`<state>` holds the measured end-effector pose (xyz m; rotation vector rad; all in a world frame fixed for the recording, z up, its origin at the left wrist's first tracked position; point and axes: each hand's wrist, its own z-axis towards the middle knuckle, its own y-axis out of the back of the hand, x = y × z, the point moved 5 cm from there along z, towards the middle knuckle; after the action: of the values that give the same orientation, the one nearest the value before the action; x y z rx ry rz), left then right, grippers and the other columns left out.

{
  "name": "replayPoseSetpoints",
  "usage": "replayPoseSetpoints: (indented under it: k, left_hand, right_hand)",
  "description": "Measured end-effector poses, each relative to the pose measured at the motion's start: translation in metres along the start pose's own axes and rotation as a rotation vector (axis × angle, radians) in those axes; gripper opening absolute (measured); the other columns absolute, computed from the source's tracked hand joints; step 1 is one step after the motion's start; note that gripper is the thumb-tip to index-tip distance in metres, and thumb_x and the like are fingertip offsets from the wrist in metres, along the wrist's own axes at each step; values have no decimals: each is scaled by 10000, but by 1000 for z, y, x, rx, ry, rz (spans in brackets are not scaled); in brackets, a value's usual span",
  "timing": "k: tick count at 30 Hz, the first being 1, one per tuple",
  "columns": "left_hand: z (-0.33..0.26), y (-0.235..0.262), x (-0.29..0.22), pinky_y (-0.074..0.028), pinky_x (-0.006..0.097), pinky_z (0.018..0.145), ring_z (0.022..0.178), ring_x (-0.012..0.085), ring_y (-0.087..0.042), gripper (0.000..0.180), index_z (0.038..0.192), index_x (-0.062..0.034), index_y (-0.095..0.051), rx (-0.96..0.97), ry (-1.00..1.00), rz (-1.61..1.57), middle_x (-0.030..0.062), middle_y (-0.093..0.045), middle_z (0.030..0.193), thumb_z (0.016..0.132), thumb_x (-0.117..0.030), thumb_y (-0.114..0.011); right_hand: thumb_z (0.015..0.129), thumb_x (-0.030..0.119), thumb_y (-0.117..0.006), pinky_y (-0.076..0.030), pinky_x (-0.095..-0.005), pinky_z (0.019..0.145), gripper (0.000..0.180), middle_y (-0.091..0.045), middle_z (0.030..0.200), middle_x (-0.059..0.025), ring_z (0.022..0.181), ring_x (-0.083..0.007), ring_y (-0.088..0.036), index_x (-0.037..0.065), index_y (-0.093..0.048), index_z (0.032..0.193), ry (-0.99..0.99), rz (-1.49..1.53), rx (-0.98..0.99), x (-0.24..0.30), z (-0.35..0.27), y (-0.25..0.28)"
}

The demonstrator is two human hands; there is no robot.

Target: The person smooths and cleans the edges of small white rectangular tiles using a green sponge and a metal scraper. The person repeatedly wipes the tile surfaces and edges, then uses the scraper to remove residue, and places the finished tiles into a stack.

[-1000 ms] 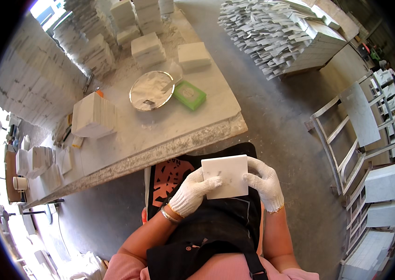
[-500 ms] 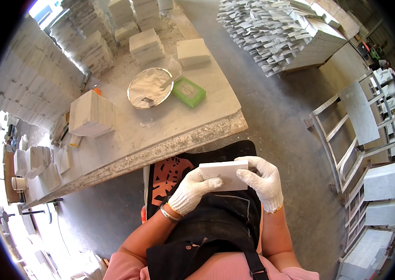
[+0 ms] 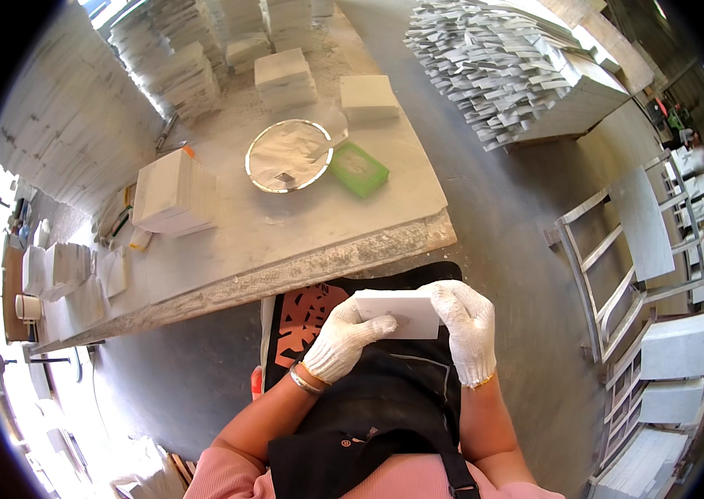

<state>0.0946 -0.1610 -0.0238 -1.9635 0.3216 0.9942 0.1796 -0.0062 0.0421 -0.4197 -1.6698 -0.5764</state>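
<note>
Overhead, dusty stone workbench [image 3: 227, 249], grey floor [image 3: 485, 166].

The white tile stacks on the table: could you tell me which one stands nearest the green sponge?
The low stack just behind the green sponge; the other stacks stand farther away.

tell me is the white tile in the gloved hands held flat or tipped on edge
Tipped. The white tile shows as a narrow slanted strip, the left hand and right hand gripping its two ends above the lap.
</note>
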Motion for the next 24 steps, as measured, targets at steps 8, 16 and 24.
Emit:
replayPoseSetpoints:
  k: [8, 16, 24]
  left_hand:
    - [-5, 22, -4, -478, 355, 1009, 1110, 186, -629, 552, 1339, 31, -558, -68, 28, -202, 93, -665, 1235, 874, -167, -778]
    - [-14, 42, -9, -507, 363, 992, 1087, 193, -654, 504, 1334, 25, -565, -108, 10, -322, 92, -673, 1216, 893, -136, -748]
    - [-19, 62, -20, -517, 338, 973, 1098, 176, -655, 452, 1333, 24, -570, -162, -31, -387, 87, -679, 1213, 925, -115, -711]
  right_hand:
    - [1018, 372, -508, -457, -266, 595, 477, -735, 879, -88, 675, -138, -634, -49, -717, 1094, -204, 283, 81, -17, 14, -24]
    - [1014, 313, -533, -510, -281, 692, 457, -732, 1040, -121, 824, -159, -675, -69, -655, 1234, -243, 381, 228, -18, 21, -50]
    - [948, 166, -586, -485, -242, 833, 469, -701, 1156, -103, 962, -127, -644, -93, -584, 1339, -280, 226, 309, -7, 31, -81]
